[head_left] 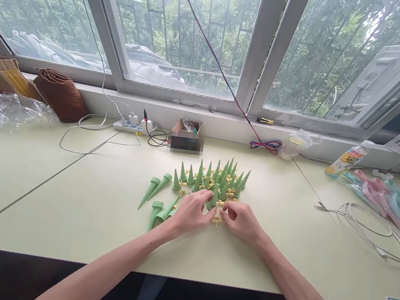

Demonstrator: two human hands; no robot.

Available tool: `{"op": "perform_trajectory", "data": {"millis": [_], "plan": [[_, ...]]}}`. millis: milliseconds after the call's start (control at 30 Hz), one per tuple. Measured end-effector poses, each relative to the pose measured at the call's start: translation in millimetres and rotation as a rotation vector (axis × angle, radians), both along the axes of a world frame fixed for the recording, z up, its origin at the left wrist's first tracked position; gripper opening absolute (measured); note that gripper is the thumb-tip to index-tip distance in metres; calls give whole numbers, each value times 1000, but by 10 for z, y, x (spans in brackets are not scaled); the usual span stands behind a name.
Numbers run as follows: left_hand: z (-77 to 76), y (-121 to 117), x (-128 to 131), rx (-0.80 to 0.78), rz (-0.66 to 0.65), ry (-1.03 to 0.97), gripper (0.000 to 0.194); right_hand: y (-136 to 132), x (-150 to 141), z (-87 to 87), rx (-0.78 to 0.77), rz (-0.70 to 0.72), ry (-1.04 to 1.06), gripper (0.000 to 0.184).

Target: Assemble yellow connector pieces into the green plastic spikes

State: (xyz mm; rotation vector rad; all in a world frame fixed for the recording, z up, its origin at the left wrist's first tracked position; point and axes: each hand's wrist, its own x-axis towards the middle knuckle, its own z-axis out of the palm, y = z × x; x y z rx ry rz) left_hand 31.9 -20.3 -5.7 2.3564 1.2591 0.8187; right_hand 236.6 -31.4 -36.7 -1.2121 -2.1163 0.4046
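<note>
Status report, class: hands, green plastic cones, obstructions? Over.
Left hand at upright green plastic cone. Right hand at small yellow plastic fitting. More green cones crowded beyond.

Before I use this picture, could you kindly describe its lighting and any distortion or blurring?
In the head view, bright daylight fills the windows; also there, window frames splay outward, suggesting wide-angle distortion, and pixelation masks the front of the small box.

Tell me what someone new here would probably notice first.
Probably the upright green spikes clustered mid-view on the table, where the left hand holds one and the right hand curls close by. Next, perhaps, the wide windows across the back, then the brown bundle at the table's back left.
</note>
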Motion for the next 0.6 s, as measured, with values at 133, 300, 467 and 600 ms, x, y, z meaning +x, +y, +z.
{"op": "perform_trajectory", "data": {"millis": [133,300,467,600], "plan": [[4,-10,-21,-9,39,57,14,-15,-4,9,-6,8,-30,14],[16,-7,-51,-32,8,55,9,-30,-64,-6,33,-18,7,14],[-34,15,-88,-58,-10,82,15,-18,-106,-61,68,-24,-13,17],[-86,26,-101,-98,3,68,20,-2,-108,-119,65,-8,-59,22]]}}
